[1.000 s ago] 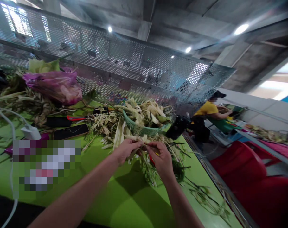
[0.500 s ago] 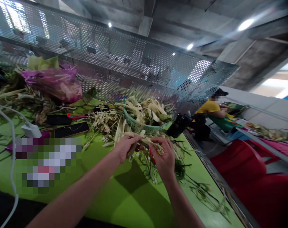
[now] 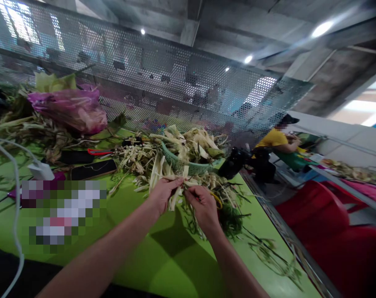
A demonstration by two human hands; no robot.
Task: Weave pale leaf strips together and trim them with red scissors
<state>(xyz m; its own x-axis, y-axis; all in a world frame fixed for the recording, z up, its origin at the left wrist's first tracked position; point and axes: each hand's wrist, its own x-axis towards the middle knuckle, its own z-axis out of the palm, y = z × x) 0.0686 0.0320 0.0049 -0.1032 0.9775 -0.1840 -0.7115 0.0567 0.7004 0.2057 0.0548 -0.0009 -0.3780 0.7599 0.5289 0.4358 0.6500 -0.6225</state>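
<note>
Pale corn husk strips are pinched between the thumb and fingers of my left hand, crossing at its fingertips. My right hand is closed at the same crossing, its thumb and forefinger on the strips. A yellow loop shows just beside my right hand; whether it lies on the table or is in the palm I cannot tell. Right behind the hands stands a green basket heaped with dried husks. Dark green stringy fibre lies to the right of my right hand.
On the green table lie a phone, a red cutter, a white charger with cable and a pink bag. A black device stands at the right edge. Red chairs and a person in yellow are beyond.
My right hand has moved left and turned, its fingertips now close to my left hand's at the crossing. One husk end now stands up there. My left hand has barely moved.
</note>
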